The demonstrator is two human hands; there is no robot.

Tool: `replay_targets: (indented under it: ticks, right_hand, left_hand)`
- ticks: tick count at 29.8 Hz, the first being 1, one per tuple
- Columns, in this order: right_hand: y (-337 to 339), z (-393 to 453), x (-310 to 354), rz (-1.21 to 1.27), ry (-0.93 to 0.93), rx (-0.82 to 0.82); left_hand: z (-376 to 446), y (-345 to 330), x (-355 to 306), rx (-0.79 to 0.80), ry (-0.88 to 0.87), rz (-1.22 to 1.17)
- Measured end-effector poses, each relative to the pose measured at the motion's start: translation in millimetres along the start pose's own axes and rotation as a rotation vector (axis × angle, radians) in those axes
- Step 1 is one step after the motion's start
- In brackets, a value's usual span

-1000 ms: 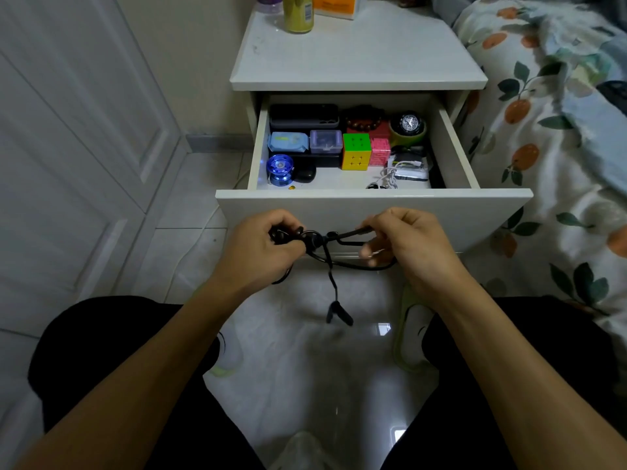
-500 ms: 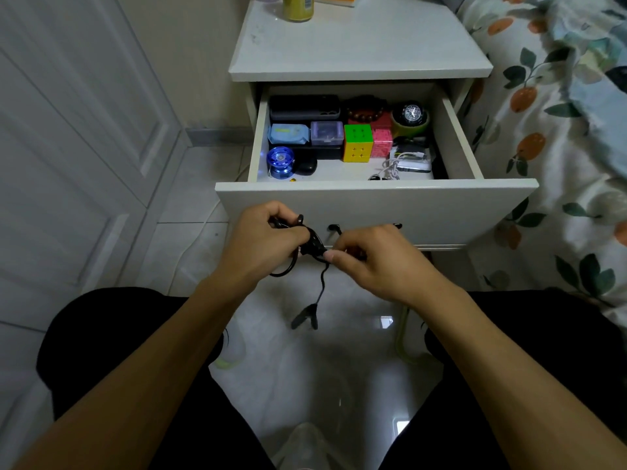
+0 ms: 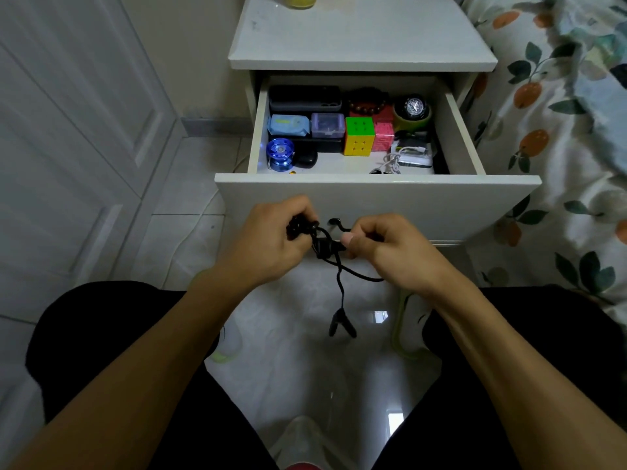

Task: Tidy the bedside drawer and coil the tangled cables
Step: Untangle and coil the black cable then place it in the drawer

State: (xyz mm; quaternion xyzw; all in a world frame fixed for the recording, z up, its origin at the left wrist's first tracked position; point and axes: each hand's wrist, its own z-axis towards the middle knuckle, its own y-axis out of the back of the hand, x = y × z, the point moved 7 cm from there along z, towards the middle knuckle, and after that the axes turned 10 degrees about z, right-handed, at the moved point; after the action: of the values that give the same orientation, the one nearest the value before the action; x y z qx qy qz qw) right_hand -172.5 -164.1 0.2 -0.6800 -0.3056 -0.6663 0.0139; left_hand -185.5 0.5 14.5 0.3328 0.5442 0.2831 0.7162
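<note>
Black cable (image 3: pixel 330 252) pinched by both hands, left hand (image 3: pixel 271 244), right hand (image 3: pixel 395 251), before the drawer (image 3: pixel 373 201); hard pulling risks tightening the knot.

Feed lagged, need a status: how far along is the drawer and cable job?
Done: drawer open, back items in rows. In hand: left hand grips the bunched black cable, right hand pinches a strand; an end dangles uncoiled. Left: white cable still tangled in the drawer.
</note>
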Motion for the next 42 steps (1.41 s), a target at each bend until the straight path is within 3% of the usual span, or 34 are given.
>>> replay_targets:
  ticks: [4,8,12,17,20,24,28,31,34,38,42]
  right_hand:
    - [3,-2,0,0.088,-0.012,0.017]
    - [2,-5,5,0.11,0.037,-0.009]
    - [6,-5,-6,0.187,-0.076,-0.009]
    - [-5,-5,0,0.03,-0.042,0.083]
    - [-14,-3,9,-0.181,0.084,0.129]
    - [-24,-5,22,-0.614,0.314,0.065]
    - [-7,-10,35,-0.486,0.447,-0.112]
    - [19,-4,21,-0.302,0.264,-0.217]
    - [12,1,-2,-0.356,0.062,-0.1]
    - [-3,0,-5,-0.449,0.096,-0.05]
    - [-17,-2,3,-0.258,0.125,0.039]
  left_hand:
    - [3,-2,6,0.094,0.05,-0.141]
    - [3,4,9,0.087,0.059,-0.2]
    - [-1,7,5,0.074,0.028,-0.207]
    - [-12,-3,10,0.031,0.159,-0.271]
    - [-11,-5,15,0.017,0.235,-0.272]
    - [-10,-15,30,0.101,0.385,-0.291]
    - [-10,-12,44,0.11,0.454,-0.309]
    - [-11,-12,35,0.161,0.367,-0.365]
    - [-12,-7,25,0.165,0.277,-0.349]
    - [-12,-5,20,0.167,0.27,-0.39]
    - [-15,-6,27,0.133,0.396,-0.551]
